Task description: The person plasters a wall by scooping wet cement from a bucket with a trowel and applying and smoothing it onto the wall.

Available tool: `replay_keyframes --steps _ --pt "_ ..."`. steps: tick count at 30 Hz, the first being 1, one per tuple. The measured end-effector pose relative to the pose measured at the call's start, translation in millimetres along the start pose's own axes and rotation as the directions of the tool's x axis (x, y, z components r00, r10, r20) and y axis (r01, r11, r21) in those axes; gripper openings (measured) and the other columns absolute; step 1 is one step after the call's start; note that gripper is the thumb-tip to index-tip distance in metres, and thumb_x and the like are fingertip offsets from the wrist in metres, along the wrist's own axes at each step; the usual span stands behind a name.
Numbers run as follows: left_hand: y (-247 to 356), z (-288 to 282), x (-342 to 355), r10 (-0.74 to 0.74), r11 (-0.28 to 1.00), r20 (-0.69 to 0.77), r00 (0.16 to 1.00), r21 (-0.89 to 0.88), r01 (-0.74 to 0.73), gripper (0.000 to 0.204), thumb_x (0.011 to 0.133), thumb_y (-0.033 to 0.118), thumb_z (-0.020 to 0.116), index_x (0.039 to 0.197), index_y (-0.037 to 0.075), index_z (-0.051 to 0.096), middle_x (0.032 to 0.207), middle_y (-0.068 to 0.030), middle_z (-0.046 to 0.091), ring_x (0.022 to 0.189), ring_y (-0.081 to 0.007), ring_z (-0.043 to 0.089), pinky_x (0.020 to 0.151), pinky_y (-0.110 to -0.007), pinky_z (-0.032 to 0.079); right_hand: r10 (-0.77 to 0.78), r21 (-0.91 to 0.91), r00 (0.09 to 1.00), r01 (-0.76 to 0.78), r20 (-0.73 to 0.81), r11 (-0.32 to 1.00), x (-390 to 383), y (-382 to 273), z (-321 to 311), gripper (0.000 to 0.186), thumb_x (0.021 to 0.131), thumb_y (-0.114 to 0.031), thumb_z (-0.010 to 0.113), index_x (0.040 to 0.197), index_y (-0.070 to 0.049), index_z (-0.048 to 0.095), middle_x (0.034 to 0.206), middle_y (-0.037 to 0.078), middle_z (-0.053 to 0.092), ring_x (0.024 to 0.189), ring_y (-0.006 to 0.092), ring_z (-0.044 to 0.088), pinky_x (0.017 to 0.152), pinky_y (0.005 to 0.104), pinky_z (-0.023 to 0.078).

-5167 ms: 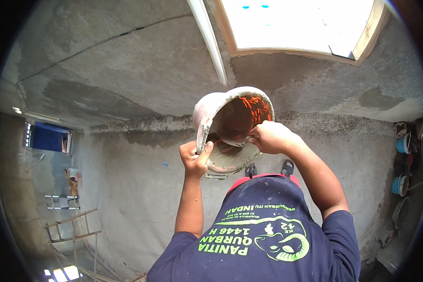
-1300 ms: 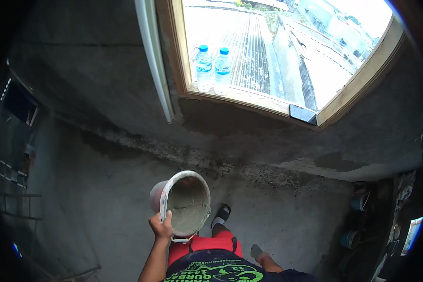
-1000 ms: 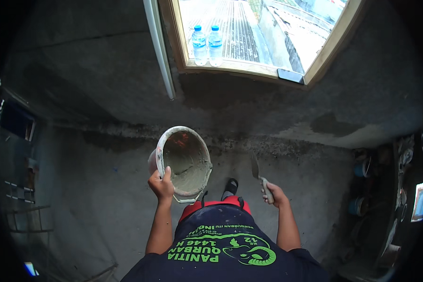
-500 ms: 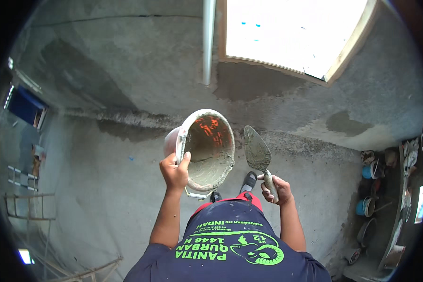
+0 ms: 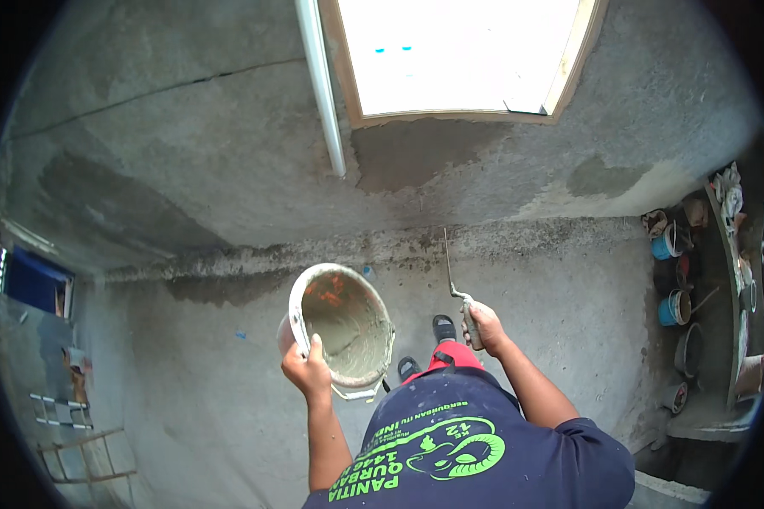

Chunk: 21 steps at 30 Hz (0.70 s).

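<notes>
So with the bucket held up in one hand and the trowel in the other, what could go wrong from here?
The left hand grips the bucket by its rim alone, and the bucket is tipped with wet mortar inside; the grip may slip, or mortar may spill down onto the person. The right hand holds the trowel edge-on, blade up, near the bucket; a swing could knock the rim. The view looks down from a height over the floor, so a dropped bucket would fall far.

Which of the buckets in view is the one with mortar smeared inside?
The pale bucket gripped at its rim by the left hand. Its inside is grey and orange. The small blue ones stand far right by the wall, untouched.
</notes>
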<state>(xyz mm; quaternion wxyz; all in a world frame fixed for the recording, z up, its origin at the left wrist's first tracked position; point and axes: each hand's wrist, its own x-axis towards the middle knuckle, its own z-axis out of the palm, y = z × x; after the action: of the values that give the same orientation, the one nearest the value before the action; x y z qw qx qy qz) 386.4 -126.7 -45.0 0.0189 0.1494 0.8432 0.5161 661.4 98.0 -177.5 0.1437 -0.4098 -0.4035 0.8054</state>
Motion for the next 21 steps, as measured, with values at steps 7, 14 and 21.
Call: replay_keyframes --steps 7,14,21 --pt "-53 25 3 -0.083 0.981 0.058 0.995 0.179 0.072 0.025 0.081 0.007 0.071 0.065 -0.004 0.054 0.054 -0.0099 0.053 0.051 -0.019 0.047 0.053 -0.039 0.039 -0.15 0.015 0.948 0.16 -0.282 0.987 99 46 4 0.018 0.103 -0.031 0.055 0.103 -0.012 0.053 0.075 0.002 0.058 0.058 0.0139 0.059 0.049 0.031 0.051" --pt "-161 86 14 -0.154 0.977 0.272 0.95 0.189 0.104 0.041 0.086 0.013 0.072 0.059 0.001 0.043 0.05 -0.0034 0.035 0.051 -0.0094 0.034 0.047 -0.035 0.027 -0.647 -0.523 0.605 0.403 -0.464 0.751 341 97 -50 0.021 0.101 -0.021 0.053 0.105 -0.002 0.06 0.072 0.007 0.06 0.058 0.019 0.055 0.056 0.0348 0.044" --pt "-224 170 25 -0.207 0.95 0.435 0.876 0.302 0.075 0.045 0.087 0.016 0.072 0.058 0.001 0.041 0.051 -0.0018 0.038 0.05 -0.0105 0.035 0.048 -0.034 0.026 -0.801 -0.784 0.481 0.313 -0.356 0.536 538 99 -130 0.032 0.096 -0.02 0.057 0.118 0.003 0.054 0.097 0.028 0.065 0.086 0.0482 0.064 0.072 0.0481 0.051"
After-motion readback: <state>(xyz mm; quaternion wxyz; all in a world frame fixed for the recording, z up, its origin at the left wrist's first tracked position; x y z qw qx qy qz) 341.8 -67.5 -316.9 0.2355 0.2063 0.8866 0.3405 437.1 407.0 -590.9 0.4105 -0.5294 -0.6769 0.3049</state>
